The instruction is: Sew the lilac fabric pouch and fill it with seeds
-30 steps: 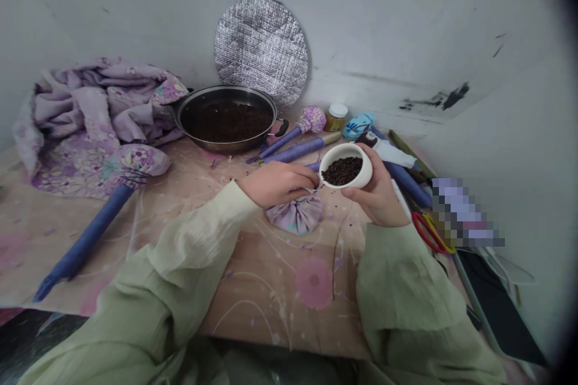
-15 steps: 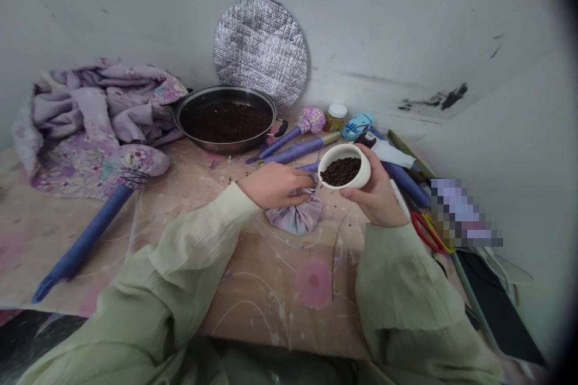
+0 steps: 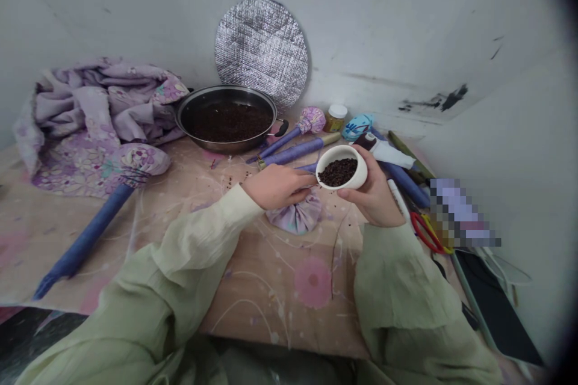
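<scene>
Right hand is clasping the tilted cup just right of the pouch; left hand, nearer, is curling there, grip hidden.

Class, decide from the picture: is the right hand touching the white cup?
Touching. The head view shows the right hand gripping the white cup, thumb against its lower side.

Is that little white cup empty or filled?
At least partly filled: dark grains show inside the white cup, held in the right hand; their depth is hidden.
</scene>
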`<action>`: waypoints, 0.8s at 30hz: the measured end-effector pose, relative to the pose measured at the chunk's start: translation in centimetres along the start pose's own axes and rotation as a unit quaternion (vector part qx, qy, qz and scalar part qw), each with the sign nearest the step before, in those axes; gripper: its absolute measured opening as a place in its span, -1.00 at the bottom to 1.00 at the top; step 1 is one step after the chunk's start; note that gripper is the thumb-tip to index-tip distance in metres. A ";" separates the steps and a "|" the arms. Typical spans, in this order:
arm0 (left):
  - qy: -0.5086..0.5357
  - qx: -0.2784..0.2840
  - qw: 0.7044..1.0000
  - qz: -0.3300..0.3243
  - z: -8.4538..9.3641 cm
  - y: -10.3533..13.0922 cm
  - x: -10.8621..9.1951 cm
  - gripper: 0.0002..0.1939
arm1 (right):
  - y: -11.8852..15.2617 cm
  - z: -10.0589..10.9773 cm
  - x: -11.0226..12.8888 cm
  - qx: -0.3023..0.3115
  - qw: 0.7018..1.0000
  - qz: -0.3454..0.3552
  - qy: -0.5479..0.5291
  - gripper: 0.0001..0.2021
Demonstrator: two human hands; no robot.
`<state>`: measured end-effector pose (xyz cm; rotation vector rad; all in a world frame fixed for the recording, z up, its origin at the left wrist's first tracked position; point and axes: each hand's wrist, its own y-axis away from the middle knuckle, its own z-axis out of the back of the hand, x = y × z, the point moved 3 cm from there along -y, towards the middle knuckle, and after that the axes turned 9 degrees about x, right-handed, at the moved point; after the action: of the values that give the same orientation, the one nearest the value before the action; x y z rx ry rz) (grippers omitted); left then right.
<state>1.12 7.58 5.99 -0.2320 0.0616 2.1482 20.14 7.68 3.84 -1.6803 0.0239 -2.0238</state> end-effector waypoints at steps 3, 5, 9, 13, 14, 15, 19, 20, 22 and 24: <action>0.000 -0.001 1.000 0.005 0.0 0.0 0.0 -0.80 | 0.0 0.0 0.0 -0.001 1.000 -0.001 0.005 -0.25; -0.004 0.001 1.000 0.007 0.0 0.0 0.0 -0.81 | 0.0 0.0 -0.1 0.000 1.000 0.000 0.004 -0.26; -0.015 -0.011 1.000 0.009 0.0 0.0 0.1 -0.80 | 0.0 -0.1 -0.1 0.001 1.000 0.002 0.004 -0.25; -0.005 -0.037 0.999 0.003 0.2 0.0 0.3 -0.79 | 0.0 -0.1 -0.2 -0.002 1.000 -0.003 -0.001 -0.24; 0.005 -0.042 0.999 0.002 0.3 0.0 0.3 -0.79 | 0.0 -0.1 -0.2 -0.004 1.000 -0.005 -0.005 -0.24; 0.017 -0.048 0.999 0.001 0.4 0.1 0.4 -0.79 | -0.1 -0.1 -0.2 -0.006 1.000 -0.006 -0.010 -0.25; 0.058 -0.094 0.994 0.006 0.9 0.2 0.7 -0.75 | -0.1 -0.3 -0.3 -0.006 1.000 -0.009 -0.029 -0.26; 0.065 -0.107 0.992 0.007 1.0 0.2 0.8 -0.73 | -0.1 -0.4 -0.3 -0.006 1.000 -0.009 -0.030 -0.26; 0.082 -0.121 0.989 0.007 1.1 0.3 1.0 -0.68 | -0.1 -0.5 -0.4 -0.008 1.000 -0.008 -0.028 -0.27; 0.104 -0.110 0.988 0.002 0.9 0.3 1.3 -0.63 | -0.1 -0.5 -0.4 -0.012 1.000 -0.008 -0.026 -0.27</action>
<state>0.07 8.62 6.64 -0.5844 -0.0567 2.1273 19.64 7.78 3.39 -1.7517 0.0176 -1.9982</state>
